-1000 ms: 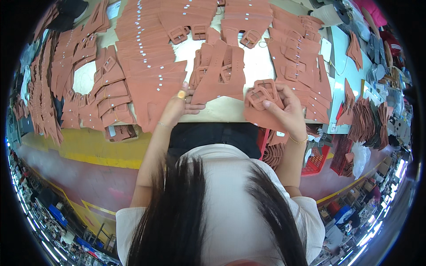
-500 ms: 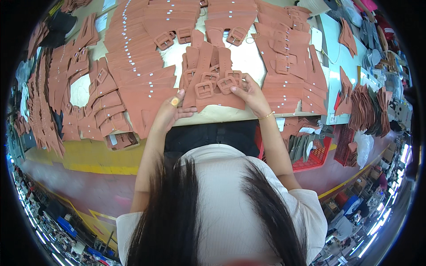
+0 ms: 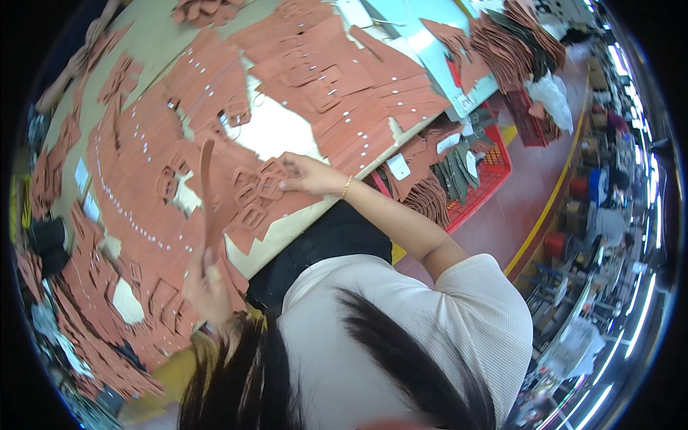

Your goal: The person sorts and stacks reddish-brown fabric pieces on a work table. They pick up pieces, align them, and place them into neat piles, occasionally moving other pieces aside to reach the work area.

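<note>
Low on the left, my left hand (image 3: 208, 290) grips a reddish-brown leather piece (image 3: 207, 190), which stands up nearly edge-on from the thumb and fingers. My right hand (image 3: 309, 176), with a thin gold bracelet at the wrist, pinches a leather-covered square buckle (image 3: 272, 179) near the table edge. Beside it, another covered buckle (image 3: 251, 215) rests on the same small stack of leather pieces. Part of this stack is hidden behind the raised piece.
Fanned rows of reddish-brown leather pieces (image 3: 132, 168) with small white tags cover much of the pale table (image 3: 276, 240). A red crate (image 3: 481, 188) holding brown and dark green pieces stands on the right. At the far upper left are a co-worker's hands (image 3: 75, 64).
The view has turned, so the table now slants. My left hand has moved away from the stack and raised a leather piece; my right hand stays at the buckles.
</note>
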The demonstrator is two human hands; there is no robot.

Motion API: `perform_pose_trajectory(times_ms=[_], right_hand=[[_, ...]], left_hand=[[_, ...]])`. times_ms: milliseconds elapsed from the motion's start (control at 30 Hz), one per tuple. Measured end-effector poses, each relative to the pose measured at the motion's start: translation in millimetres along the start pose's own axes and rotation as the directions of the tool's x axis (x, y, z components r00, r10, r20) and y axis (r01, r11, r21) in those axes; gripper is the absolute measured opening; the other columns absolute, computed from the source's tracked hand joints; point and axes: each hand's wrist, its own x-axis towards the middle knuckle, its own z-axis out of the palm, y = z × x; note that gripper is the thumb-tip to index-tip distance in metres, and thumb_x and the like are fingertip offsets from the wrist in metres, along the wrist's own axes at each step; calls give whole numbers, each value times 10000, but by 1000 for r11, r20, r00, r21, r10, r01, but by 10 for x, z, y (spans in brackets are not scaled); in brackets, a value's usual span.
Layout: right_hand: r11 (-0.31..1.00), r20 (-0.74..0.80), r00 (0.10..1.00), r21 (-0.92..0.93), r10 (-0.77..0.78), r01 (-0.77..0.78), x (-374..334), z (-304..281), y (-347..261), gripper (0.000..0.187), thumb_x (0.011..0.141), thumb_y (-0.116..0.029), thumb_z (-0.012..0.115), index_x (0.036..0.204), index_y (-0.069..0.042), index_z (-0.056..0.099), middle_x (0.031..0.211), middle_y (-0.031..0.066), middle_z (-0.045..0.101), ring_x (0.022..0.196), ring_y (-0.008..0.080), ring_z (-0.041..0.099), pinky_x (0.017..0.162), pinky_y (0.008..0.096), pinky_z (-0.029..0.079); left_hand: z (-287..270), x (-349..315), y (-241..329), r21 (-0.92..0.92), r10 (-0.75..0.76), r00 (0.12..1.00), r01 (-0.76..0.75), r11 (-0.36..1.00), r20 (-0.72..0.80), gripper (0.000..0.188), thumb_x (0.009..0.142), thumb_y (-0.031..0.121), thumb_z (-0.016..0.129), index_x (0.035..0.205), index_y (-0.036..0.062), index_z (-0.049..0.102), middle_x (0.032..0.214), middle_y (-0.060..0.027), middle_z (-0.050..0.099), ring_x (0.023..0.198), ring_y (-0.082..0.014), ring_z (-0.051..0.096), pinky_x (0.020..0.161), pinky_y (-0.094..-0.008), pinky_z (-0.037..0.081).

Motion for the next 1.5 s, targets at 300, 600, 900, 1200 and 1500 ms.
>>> perform_pose_trajectory(times_ms=[300, 600, 900, 1200, 1500], right_hand=[[880, -182, 983, -469, -15, -74, -130, 90, -191, 391, 838, -252, 695, 1111, -13, 547, 1009, 183, 657, 939, 281, 643, 815, 360, 486], [892, -200, 978, -451, -59, -38, -307, -295, -355, 357, 911, -144, 535, 1239, -9, 569, 1166, 165, 649, 1056, 248, 638, 914, 350, 490], [964, -228, 973, -252, 28, -87, -899, -554, -357, 365, 935, -153, 540, 1258, 18, 541, 1157, 140, 645, 1018, 197, 638, 886, 319, 502], [970, -208, 959, -105, 193, -218, -1416, -556, -67, 369, 942, -183, 561, 1267, -10, 541, 1114, 90, 650, 892, 126, 621, 750, 287, 527], [980, -455, 869, 71, 196, -184, -1885, -849, 68, 323, 934, -157, 561, 1221, -7, 558, 1017, 93, 657, 893, 155, 630, 811, 297, 504]], left_hand=[[193, 303, -129, -717, -95, 895, 410, 563, 436, 219, 940, 164, 598, 1065, -6, 539, 934, -122, 654, 764, -262, 693, 669, -321, 579], [717, 179, -421, -557, -278, 858, 496, 667, 431, 193, 933, 164, 612, 1012, -2, 554, 963, -110, 658, 797, -235, 693, 666, -281, 573], [638, 224, -10, -541, -315, 839, 531, 652, 444, 336, 916, 188, 638, 1170, 31, 484, 990, -115, 659, 810, -228, 690, 684, -274, 567], [1559, 657, 1219, -697, 129, 767, 482, 531, 628, 410, 919, 153, 615, 1269, 97, 409, 1067, -117, 631, 877, -288, 679, 712, -349, 552], [3265, 706, 1520, -312, -49, 391, 797, 517, 919, 173, 967, 180, 545, 1083, 71, 477, 1048, -135, 648, 976, -271, 673, 790, -343, 577]])
